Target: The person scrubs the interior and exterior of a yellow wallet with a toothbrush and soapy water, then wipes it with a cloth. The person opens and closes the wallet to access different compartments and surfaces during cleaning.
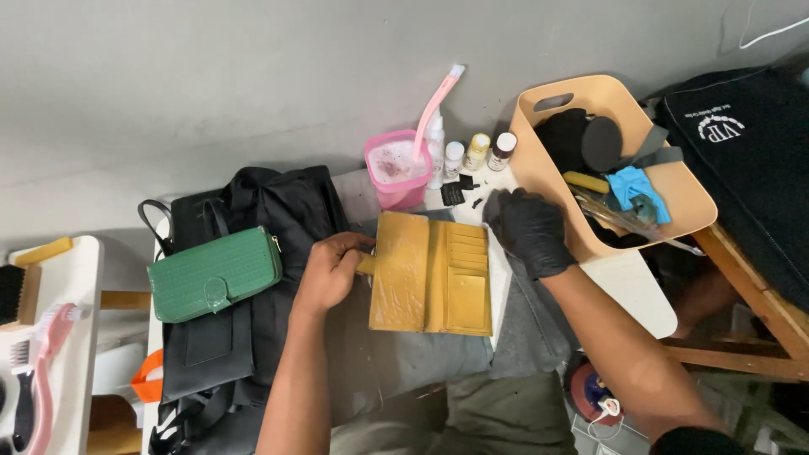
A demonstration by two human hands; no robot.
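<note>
A mustard-yellow leather wallet lies open and flat at the centre of the frame, on grey cloth spread over the desk. Its left half is a plain panel with a slightly glossy, mottled surface; its right half shows a stack of narrow card slots above a wider pocket. A small tab sticks out from its left edge.

The bare left hand pinches that tab and the left edge, fingers curled around it. The right hand, in a black glove, rests at the wallet's upper right corner with fingers bent; I cannot tell whether it holds anything.

Left of centre, a green textured clutch sits on a black bag. Just above the wallet stand a pink cup with a pink brush and small bottles. At upper right, a beige tub holds sponges and a blue glove.
</note>
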